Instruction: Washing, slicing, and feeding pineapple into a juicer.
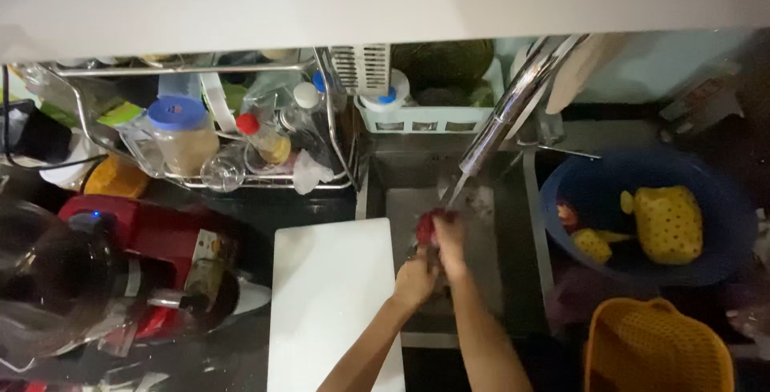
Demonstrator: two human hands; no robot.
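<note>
Both my hands are over the steel sink (489,272), under the chrome tap (505,115), from which a thin stream of water falls. My right hand (449,240) holds a small red round thing (427,228), perhaps a fruit, in the water. My left hand (415,280) is just below it, fingers curled, touching the right hand; whether it also grips the red thing I cannot tell.
A white cutting board (333,304) lies left of the sink. A red appliance (136,272) stands at far left. A wire rack (216,119) of jars and bottles sits behind. A blue bowl (722,232) with yellow items and an orange basket (654,348) are at right.
</note>
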